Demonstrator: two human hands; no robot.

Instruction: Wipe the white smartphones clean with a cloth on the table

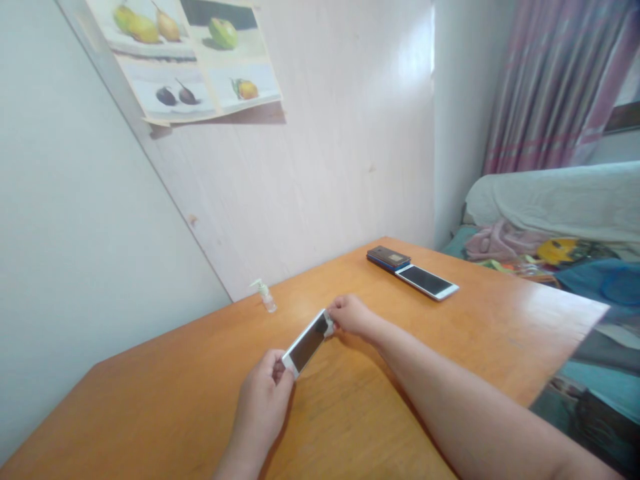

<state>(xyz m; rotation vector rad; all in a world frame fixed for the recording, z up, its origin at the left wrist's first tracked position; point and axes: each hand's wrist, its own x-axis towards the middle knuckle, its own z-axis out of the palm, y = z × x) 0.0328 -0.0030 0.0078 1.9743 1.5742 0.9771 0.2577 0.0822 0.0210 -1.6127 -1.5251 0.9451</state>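
My left hand [267, 393] is closed on the lower end of a white smartphone [309, 343], thumb on the front edge. The phone is tilted above the table with its dark screen facing me. At its far end, my right hand [351, 315] is closed in a pinch on a small, pale, crumpled cloth [329, 324]. This cloth touches the phone's upper corner; part of it is hidden by the fingers. A small clear pump bottle [267, 300] with a white top stands beyond the phone, near the wall.
Farther right on the orange wooden table [200, 400] lie a white tablet [427, 282] with a dark screen and a dark phone-like stack [389, 257] touching its far end. A fruit poster [210, 60] hangs on the wall. Clothes and bedding [550, 207] are piled at the right.
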